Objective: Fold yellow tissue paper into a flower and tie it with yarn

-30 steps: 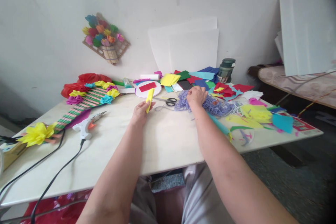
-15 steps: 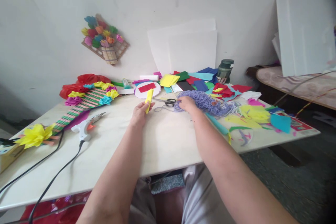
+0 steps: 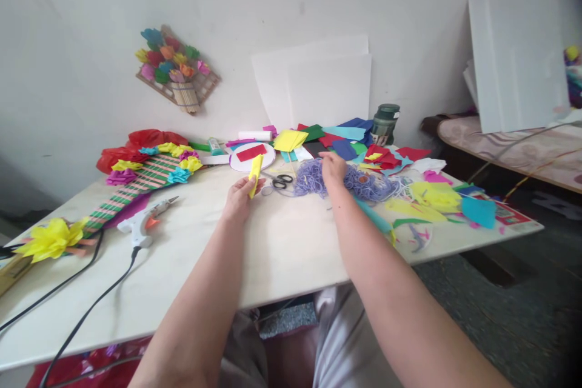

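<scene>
My left hand (image 3: 237, 198) rests on the white table (image 3: 282, 248) and pinches a folded strip of yellow paper (image 3: 255, 173), held upright. My right hand (image 3: 333, 169) lies on a heap of purple yarn (image 3: 350, 180) with its fingers curled into the strands. Black-handled scissors (image 3: 280, 181) lie on the table between the two hands. A white paper disc with a red rectangle (image 3: 253, 154) sits just behind the yellow strip.
A glue gun (image 3: 144, 224) with a black cord lies at the left, beside a striped board with paper flowers (image 3: 136, 177). Coloured paper scraps (image 3: 409, 182) cover the right part. A dark jar (image 3: 384, 123) and white sheets (image 3: 318, 82) stand by the wall.
My right hand pulled back toward the near edge of the yarn, then moved up onto the heap again. My left hand kept hold of the yellow strip. The view shifted slightly.
</scene>
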Action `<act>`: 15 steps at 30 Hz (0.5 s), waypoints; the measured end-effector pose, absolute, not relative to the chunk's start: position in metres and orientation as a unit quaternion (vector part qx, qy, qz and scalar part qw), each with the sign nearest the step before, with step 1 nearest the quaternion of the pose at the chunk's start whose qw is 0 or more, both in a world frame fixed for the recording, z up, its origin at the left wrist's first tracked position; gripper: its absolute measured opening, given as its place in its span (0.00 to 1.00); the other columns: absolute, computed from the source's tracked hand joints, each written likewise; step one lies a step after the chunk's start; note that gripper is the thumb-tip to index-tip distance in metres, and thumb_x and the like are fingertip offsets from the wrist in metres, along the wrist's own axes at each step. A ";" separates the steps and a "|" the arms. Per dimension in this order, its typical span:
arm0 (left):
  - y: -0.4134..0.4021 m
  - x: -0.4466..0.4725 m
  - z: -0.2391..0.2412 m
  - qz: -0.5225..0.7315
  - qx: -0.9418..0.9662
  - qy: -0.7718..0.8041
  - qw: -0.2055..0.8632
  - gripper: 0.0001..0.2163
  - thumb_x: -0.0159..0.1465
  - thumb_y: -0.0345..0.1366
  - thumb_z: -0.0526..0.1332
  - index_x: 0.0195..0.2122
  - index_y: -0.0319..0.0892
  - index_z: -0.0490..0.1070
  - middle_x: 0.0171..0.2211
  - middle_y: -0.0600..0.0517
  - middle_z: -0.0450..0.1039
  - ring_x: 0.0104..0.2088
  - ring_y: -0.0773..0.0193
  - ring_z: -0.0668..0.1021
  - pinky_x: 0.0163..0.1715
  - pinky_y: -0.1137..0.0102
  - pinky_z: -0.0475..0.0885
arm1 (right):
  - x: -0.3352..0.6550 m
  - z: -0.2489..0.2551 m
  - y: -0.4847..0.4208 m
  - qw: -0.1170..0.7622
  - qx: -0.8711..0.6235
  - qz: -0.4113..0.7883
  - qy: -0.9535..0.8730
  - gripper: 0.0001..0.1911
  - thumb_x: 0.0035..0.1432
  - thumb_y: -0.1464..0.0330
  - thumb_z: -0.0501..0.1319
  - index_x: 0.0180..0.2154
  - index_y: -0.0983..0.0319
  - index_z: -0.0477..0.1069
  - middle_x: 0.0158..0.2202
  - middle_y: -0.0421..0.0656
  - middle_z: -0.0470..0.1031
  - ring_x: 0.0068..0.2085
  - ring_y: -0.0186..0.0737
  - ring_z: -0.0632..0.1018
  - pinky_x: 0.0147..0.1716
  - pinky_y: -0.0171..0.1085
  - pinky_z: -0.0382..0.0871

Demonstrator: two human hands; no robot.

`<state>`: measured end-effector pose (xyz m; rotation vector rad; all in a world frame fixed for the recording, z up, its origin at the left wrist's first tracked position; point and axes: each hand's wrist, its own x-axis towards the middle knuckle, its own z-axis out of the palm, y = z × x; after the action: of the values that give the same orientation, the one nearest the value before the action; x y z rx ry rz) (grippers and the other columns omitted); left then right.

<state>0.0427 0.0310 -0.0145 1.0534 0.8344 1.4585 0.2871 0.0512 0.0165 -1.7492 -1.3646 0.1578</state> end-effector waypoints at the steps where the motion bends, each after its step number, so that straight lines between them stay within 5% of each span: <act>1: 0.031 0.043 -0.014 0.616 0.444 0.352 0.548 0.14 0.47 0.40 0.67 0.31 0.37 0.71 0.31 0.46 0.75 0.31 0.66 0.75 0.38 0.69 0.69 | 0.294 0.016 0.052 0.476 -0.713 0.068 -0.510 0.23 0.52 0.73 0.46 0.48 0.63 0.70 0.45 0.46 0.73 0.44 0.42 0.73 0.42 0.36 0.64; 8: 0.029 0.042 -0.012 0.611 0.454 0.347 0.548 0.15 0.47 0.42 0.66 0.32 0.37 0.70 0.33 0.47 0.75 0.32 0.66 0.76 0.37 0.70 0.69 | 0.308 0.012 0.056 0.507 -0.751 0.073 -0.417 0.19 0.49 0.72 0.50 0.40 0.60 0.74 0.39 0.44 0.76 0.39 0.41 0.75 0.38 0.36 0.65; 15: 0.029 0.042 -0.013 0.599 0.457 0.343 0.560 0.14 0.48 0.40 0.66 0.33 0.37 0.70 0.34 0.47 0.75 0.30 0.68 0.75 0.35 0.72 0.70 | 0.295 0.004 0.060 0.330 -0.787 0.014 -0.522 0.13 0.49 0.63 0.55 0.32 0.60 0.76 0.37 0.50 0.76 0.42 0.49 0.73 0.42 0.43 0.61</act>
<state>0.0416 0.0286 -0.0126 1.0774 0.8095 1.4122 0.2950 0.0597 0.0040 -2.0574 -1.3648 0.0361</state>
